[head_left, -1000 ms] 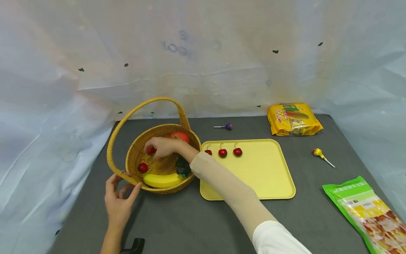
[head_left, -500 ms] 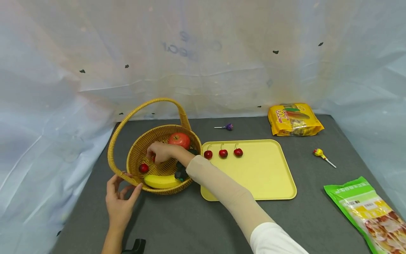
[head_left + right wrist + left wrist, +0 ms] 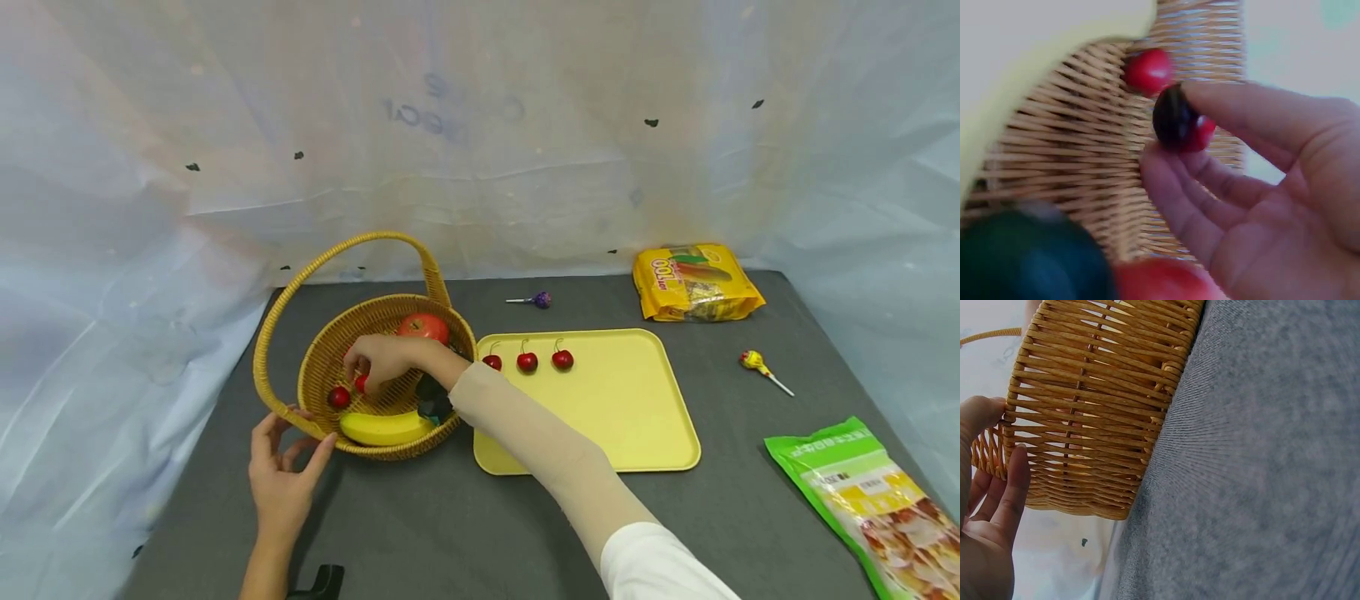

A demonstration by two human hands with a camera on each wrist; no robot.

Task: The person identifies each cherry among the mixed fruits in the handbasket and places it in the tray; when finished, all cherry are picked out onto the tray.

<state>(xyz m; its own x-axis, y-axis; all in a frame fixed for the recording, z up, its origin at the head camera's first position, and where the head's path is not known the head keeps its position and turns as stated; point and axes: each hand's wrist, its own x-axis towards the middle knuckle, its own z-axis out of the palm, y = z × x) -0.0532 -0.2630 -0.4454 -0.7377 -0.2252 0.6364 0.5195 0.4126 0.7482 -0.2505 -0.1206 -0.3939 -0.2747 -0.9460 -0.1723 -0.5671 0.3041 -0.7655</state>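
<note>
My left hand [image 3: 285, 475] grips the rim of the yellow wicker basket [image 3: 1097, 406] at the foot of its handle, thumb on one side and fingers on the other. Inside the basket, my right hand [image 3: 382, 358] pinches a dark red cherry [image 3: 1175, 119] between thumb and fingertips. Another cherry [image 3: 339, 397] lies beside it, against the wicker wall. A banana [image 3: 386, 428] rests along the basket's near side, and a red round fruit [image 3: 423, 327] sits at the back. The right wrist view also shows a blurred dark green round fruit [image 3: 1029, 262] in the basket.
Right of the basket lies a yellow tray [image 3: 592, 417] with three stemmed cherries [image 3: 527, 362] along its far left. A purple lollipop [image 3: 540, 300], yellow lollipop [image 3: 752, 361], yellow candy bag [image 3: 697, 283] and green-topped food bag [image 3: 870, 492] lie on the dark tabletop [image 3: 420, 525].
My right hand dips and shifts slightly within the basket, and a red cherry now shows below its fingers. My left hand keeps its hold on the rim.
</note>
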